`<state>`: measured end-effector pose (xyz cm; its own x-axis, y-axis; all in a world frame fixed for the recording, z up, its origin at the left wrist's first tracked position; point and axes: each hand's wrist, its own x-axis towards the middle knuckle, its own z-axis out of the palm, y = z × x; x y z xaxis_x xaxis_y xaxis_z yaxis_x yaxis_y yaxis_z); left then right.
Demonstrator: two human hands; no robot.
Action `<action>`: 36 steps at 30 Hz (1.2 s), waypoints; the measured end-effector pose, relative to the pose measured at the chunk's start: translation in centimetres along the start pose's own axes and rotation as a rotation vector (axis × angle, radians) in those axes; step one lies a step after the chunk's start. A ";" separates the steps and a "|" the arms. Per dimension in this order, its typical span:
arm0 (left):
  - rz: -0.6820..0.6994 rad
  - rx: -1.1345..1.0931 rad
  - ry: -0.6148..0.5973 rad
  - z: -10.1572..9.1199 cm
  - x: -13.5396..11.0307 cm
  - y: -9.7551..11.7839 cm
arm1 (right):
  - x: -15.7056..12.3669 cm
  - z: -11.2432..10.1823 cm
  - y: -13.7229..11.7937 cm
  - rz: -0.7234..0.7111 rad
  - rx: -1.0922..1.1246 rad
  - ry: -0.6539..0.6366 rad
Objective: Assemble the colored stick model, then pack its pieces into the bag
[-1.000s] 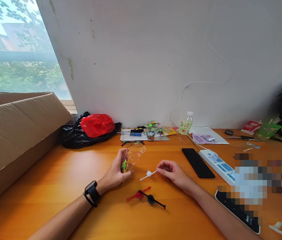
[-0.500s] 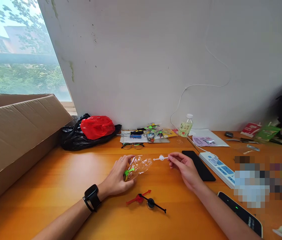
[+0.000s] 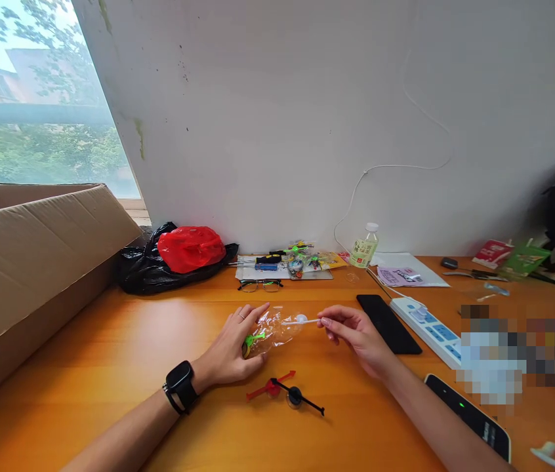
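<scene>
My left hand (image 3: 236, 344) is curled round a clear plastic bag (image 3: 280, 333) that lies on the wooden table. Inside the bag, by my fingers, a bright green arrow-shaped piece (image 3: 254, 341) shows, partly hidden. Between thumb and fingers, my right hand (image 3: 351, 331) pinches one end of a white arrow-shaped spinner (image 3: 302, 320). Its round middle and far tip are at the bag's right end; I cannot tell how far inside they are. Nearer me lie a red arrow spinner (image 3: 273, 388) and a black arrow spinner (image 3: 296, 395), overlapping at one end.
A cardboard box (image 3: 51, 262) stands at left, with black and red bags (image 3: 191, 249) behind. Glasses (image 3: 260, 285), a screwdriver (image 3: 267, 259) and a bottle (image 3: 365, 246) are toward the wall. At right lie a black slab (image 3: 388, 324), a power strip (image 3: 428, 331) and a white-edged device (image 3: 469, 419).
My right hand has moved slightly left and down, bringing the white spinner from beside the bag to its right end, turned more edge-on. My left hand stays round the bag.
</scene>
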<state>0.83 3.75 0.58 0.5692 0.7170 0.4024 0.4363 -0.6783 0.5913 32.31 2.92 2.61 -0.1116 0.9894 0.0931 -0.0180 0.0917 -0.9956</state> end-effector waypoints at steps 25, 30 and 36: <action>0.154 0.074 0.043 0.0 -0.3 1.2 | -2.2 3.6 0.4 -0.656 -0.589 -0.013; 0.188 0.101 0.063 0.0 -0.4 1.3 | -2.3 4.1 0.8 -0.728 -0.618 0.037; 0.221 0.113 0.065 0.2 -0.4 1.0 | -2.4 4.7 0.3 -0.789 -0.657 0.004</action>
<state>1.21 2.78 0.84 0.6150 0.5559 0.5593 0.3836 -0.8306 0.4037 27.91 0.03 2.13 -0.3003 0.6208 0.7242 0.4633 0.7586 -0.4582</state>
